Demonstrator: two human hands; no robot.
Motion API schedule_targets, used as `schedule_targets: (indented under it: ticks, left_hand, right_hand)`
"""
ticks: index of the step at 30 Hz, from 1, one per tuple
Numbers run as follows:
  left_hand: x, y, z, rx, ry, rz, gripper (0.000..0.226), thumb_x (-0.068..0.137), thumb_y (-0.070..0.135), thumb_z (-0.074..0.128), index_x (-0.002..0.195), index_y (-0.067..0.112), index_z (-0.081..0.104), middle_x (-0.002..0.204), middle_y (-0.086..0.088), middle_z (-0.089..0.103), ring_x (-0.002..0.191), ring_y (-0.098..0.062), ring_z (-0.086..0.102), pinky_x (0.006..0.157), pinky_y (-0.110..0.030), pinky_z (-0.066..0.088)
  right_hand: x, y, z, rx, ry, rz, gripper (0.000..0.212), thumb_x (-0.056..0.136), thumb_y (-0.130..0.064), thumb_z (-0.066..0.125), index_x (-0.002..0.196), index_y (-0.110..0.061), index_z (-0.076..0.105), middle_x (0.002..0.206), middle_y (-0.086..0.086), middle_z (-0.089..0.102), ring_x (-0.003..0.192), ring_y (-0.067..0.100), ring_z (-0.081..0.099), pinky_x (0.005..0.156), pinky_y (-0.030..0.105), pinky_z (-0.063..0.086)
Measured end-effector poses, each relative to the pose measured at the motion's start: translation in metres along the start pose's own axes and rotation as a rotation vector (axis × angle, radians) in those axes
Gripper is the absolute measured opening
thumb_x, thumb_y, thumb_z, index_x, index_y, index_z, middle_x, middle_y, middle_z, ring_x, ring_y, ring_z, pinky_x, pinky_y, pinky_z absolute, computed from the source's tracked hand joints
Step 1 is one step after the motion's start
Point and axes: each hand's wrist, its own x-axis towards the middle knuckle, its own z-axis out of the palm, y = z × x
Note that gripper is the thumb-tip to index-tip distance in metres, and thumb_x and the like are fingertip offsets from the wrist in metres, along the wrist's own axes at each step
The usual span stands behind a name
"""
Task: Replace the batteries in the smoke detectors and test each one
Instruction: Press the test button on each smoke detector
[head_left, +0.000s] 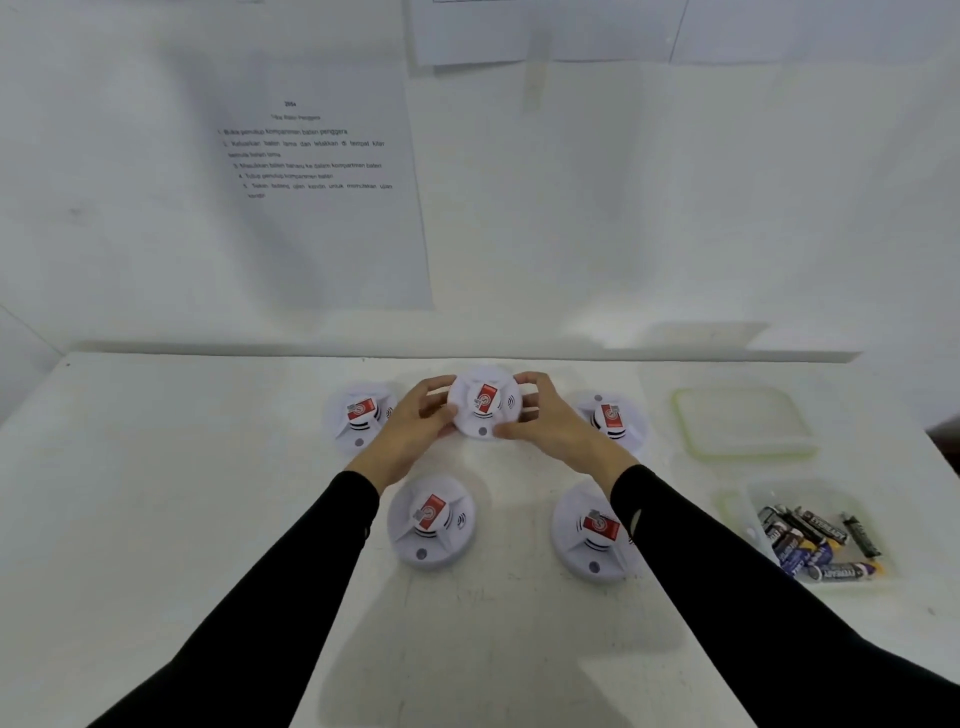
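Several white round smoke detectors with red stickers lie on the white table (208, 519). My left hand (413, 423) and my right hand (550, 415) both grip the middle back smoke detector (484, 402) by its rim, lifted and tilted toward me. Other detectors lie at the back left (361, 415), back right (613, 418), front left (431, 522) and front right (592, 532). A clear tub of batteries (821, 540) sits at the right.
An empty clear container with a greenish rim (743, 421) stands at the back right, behind the battery tub. A printed instruction sheet (317, 171) hangs on the white wall behind the table. The table's right edge runs close to the tubs.
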Motion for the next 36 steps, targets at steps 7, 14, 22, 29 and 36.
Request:
schedule_targets:
  ticks: [7, 14, 22, 29, 36]
  left_hand:
    - [-0.004, -0.009, -0.006, -0.003, -0.027, 0.042, 0.042, 0.092, 0.015, 0.069, 0.131, 0.024, 0.058, 0.122, -0.006, 0.069, 0.113, -0.019, 0.066, 0.089, -0.025, 0.055]
    - [-0.005, -0.015, -0.008, 0.008, -0.020, 0.088, 0.048, 0.090, 0.014, 0.070, 0.136, 0.022, 0.057, 0.123, -0.005, 0.069, 0.116, -0.019, 0.065, 0.095, -0.029, 0.053]
    - [-0.007, -0.018, -0.007, 0.061, -0.008, 0.129, 0.045, 0.092, 0.020, 0.070, 0.134, 0.027, 0.058, 0.128, 0.003, 0.065, 0.120, -0.012, 0.061, 0.097, -0.024, 0.050]
    - [-0.004, -0.020, -0.010, 0.081, -0.012, 0.126, 0.045, 0.091, 0.021, 0.071, 0.134, 0.029, 0.057, 0.130, 0.000, 0.063, 0.120, -0.013, 0.061, 0.102, -0.031, 0.050]
    - [-0.005, -0.020, -0.010, 0.090, -0.015, 0.123, 0.044, 0.091, 0.022, 0.070, 0.132, 0.031, 0.057, 0.129, 0.003, 0.063, 0.118, -0.008, 0.061, 0.096, -0.023, 0.050]
  right_hand:
    - [0.000, 0.005, 0.002, -0.077, 0.013, -0.110, 0.063, 0.080, -0.014, 0.077, 0.123, -0.028, 0.032, 0.112, 0.005, 0.058, 0.093, 0.017, 0.062, 0.077, 0.022, 0.053]
    - [0.000, 0.000, 0.009, -0.158, 0.006, -0.144, 0.067, 0.079, -0.006, 0.073, 0.126, -0.017, 0.027, 0.103, 0.003, 0.055, 0.083, 0.012, 0.058, 0.073, 0.027, 0.052]
    - [-0.003, -0.003, 0.007, -0.183, -0.015, -0.147, 0.067, 0.081, -0.006, 0.072, 0.127, -0.017, 0.026, 0.096, -0.003, 0.055, 0.080, 0.013, 0.058, 0.069, 0.020, 0.050]
    - [-0.003, -0.001, 0.007, -0.167, 0.001, -0.138, 0.068, 0.080, -0.008, 0.073, 0.128, -0.020, 0.027, 0.101, -0.003, 0.056, 0.081, 0.012, 0.061, 0.069, 0.018, 0.052]
    - [-0.002, 0.000, 0.008, -0.156, 0.012, -0.140, 0.069, 0.080, -0.008, 0.073, 0.129, -0.021, 0.027, 0.102, 0.001, 0.057, 0.080, 0.012, 0.061, 0.069, 0.020, 0.052]
